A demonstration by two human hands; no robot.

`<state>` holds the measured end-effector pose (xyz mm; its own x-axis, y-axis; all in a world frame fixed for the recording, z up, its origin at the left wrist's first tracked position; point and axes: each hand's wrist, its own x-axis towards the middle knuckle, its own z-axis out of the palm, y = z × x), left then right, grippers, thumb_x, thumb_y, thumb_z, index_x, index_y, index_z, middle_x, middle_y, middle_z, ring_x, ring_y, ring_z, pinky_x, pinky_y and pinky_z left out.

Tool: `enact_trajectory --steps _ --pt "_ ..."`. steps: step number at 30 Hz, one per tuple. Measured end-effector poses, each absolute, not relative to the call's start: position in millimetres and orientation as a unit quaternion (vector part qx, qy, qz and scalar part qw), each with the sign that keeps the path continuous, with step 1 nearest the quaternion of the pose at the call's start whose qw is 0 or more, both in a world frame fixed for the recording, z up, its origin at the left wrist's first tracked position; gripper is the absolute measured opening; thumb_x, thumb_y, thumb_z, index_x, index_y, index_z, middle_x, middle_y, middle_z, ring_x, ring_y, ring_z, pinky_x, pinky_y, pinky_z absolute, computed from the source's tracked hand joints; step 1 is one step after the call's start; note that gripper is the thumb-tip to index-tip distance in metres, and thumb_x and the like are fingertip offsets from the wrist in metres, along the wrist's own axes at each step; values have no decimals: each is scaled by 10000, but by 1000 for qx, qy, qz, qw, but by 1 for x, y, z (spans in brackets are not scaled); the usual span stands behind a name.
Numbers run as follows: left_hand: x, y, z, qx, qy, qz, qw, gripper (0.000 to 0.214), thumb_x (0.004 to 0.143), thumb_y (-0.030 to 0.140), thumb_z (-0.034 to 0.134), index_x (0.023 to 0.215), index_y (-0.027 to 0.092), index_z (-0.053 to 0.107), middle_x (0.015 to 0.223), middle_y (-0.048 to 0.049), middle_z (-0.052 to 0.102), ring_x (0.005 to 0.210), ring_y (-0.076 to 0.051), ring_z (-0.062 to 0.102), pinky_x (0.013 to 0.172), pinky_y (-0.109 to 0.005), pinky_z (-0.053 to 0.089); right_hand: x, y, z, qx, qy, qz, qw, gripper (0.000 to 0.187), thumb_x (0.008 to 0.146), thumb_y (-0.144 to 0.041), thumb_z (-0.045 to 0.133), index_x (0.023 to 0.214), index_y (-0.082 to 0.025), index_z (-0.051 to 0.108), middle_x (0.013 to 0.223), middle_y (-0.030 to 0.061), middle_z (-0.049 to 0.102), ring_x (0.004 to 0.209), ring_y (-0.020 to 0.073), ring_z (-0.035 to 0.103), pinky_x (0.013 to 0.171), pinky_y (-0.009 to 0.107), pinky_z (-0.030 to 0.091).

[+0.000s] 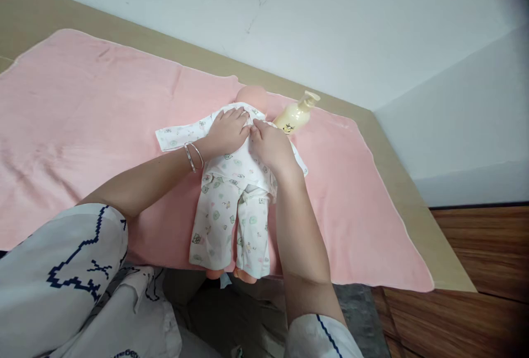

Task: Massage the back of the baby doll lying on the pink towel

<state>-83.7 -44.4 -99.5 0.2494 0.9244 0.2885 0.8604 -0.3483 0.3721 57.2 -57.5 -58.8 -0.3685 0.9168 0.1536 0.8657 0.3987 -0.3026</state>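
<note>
On its back lies a baby doll (250,95) dressed in a white printed shirt (235,164) and matching pants (219,220). Its feet show below the pant legs, and much of its face is out of sight. My left hand (227,131) rests on the shirt's chest with its fingers stretched out flat. Beside it, my right hand (270,143) is closed at the front of the shirt below the collar, thumb and fingers pinching the cloth. The two hands nearly touch at the middle of the chest. One shirt sleeve stretches out to the left.
A cream pump bottle (296,115) lies tilted just right of the doll's head. Beneath everything, a pink blanket (347,198) covers most of a tan tabletop (397,182). A white wall (330,27) rises behind the table. Brown wooden flooring (475,314) shows at the lower right.
</note>
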Motion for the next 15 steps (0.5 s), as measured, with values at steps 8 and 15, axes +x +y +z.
enact_trajectory --steps 8,15 --pt "-66 -64 -98 760 611 216 38 533 1020 256 322 1488 36 453 1587 -218 422 1503 -356 362 1258 -553 247 62 -30 -91 -551 -803 100 202 546 995 -245 281 1460 -58 498 1561 182 461 1500 290 375 1247 483 291" --pt "-70 -62 -98 789 574 218 17 499 1005 226 340 1439 53 516 1550 -215 470 1456 -351 427 1223 -549 309 63 -29 -95 -553 -801 102 205 568 986 -251 253 1473 -57 472 1547 199 474 1496 321 375 1227 569 300"
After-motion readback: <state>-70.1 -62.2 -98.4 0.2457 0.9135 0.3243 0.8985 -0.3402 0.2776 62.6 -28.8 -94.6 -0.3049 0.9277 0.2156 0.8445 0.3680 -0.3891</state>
